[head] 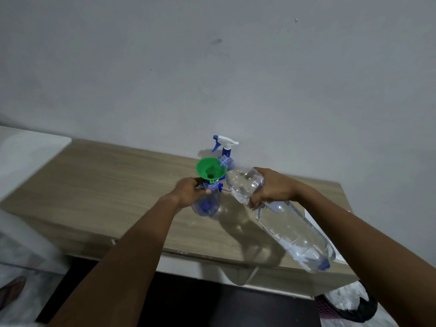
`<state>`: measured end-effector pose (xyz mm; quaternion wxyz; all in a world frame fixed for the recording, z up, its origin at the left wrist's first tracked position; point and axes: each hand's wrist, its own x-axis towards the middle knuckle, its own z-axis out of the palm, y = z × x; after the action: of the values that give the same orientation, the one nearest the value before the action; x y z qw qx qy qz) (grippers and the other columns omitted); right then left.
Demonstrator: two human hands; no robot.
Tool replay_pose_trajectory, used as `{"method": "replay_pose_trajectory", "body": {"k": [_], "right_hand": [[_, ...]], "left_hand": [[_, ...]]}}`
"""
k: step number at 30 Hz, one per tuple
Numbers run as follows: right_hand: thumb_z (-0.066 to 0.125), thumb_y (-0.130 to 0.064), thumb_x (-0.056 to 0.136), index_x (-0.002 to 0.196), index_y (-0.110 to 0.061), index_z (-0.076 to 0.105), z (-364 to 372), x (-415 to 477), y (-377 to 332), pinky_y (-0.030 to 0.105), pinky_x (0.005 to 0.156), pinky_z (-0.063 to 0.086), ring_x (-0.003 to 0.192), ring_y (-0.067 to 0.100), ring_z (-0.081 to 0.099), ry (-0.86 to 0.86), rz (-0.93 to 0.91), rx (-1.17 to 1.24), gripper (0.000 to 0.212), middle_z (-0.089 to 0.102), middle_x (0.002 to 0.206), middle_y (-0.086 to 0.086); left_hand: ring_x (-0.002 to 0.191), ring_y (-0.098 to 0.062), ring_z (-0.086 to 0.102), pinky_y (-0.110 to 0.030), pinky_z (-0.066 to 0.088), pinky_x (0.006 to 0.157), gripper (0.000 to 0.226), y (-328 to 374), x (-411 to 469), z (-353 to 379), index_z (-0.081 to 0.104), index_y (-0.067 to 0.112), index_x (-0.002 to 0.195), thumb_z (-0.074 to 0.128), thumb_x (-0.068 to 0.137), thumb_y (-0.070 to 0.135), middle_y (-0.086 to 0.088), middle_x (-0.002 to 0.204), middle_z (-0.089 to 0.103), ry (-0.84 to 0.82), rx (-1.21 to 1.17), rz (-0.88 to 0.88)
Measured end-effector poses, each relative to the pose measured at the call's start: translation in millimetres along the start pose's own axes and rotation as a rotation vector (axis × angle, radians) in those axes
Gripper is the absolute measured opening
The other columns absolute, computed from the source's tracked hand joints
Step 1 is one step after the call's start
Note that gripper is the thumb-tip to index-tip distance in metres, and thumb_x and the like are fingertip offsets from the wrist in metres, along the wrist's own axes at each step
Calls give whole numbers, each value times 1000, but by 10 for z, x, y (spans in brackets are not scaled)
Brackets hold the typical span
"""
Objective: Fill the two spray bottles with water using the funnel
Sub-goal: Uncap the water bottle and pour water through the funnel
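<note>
- Both forearms are reaching in from the bottom edge, so they're the closest thing to the camera.
- Right hand [271, 187] is wrapping its fingers around a big clear water bottle [290, 223], tipping it so the mouth is sitting over the rim of the green funnel [210, 172].
- That funnel is sitting in the neck of a clear spray bottle [207, 204] standing on the wooden bench [106, 182].
- Left hand [188, 192] is gripping that bottle's neck just under the funnel.
- Second spray bottle [225, 146], white-and-blue trigger head on, is standing just behind the funnel, near the wall [212, 67].
</note>
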<state>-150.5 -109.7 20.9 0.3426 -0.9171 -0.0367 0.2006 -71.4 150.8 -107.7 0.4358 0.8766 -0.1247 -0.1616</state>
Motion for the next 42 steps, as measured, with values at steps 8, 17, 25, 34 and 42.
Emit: {"method": "replay_pose_trajectory", "body": {"k": [8, 17, 25, 34, 42], "right_hand": [[87, -9, 64, 112, -21, 63, -16, -19, -42, 27, 55, 56, 67, 17, 74, -46, 7, -20, 55, 77, 86, 2], [86, -5, 68, 121, -17, 60, -40, -28, -60, 21, 53, 52, 72, 21, 77, -78, 53, 3, 60, 79, 82, 3], [84, -17, 63, 121, -21, 61, -65, 15, -46, 37, 64, 56, 77, 24, 77, -128, 73, -78, 62, 79, 86, 9], [84, -21, 63, 117, -23, 62, -83, 48, -62, 53, 81, 61, 88, 31, 77, -155, 65, -125, 58, 80, 89, 8], [83, -20, 64, 116, -24, 62, -96, 64, -80, 57, 88, 59, 87, 27, 78, -180, 73, -136, 56, 80, 89, 7]], "left_hand": [[115, -21, 65, -43, 49, 104, 61, 13, -11, -14, 68, 26, 125, 65, 72, 55, -3, 123, 72, -12, 23, -2], [117, -24, 64, -44, 48, 105, 48, 21, -18, -5, 67, 22, 126, 69, 84, 43, -6, 124, 71, -27, 15, 1], [119, -25, 63, -46, 47, 106, 60, 16, -25, -13, 66, 24, 127, 63, 75, 52, -5, 126, 70, -27, 17, -17], [118, -25, 64, -46, 48, 105, 65, 17, -19, -12, 67, 25, 126, 60, 71, 58, -5, 126, 70, -29, 40, -13], [115, -25, 65, -45, 49, 103, 65, 12, -12, -13, 67, 25, 127, 60, 71, 58, -5, 124, 71, -18, 59, -13]]}}
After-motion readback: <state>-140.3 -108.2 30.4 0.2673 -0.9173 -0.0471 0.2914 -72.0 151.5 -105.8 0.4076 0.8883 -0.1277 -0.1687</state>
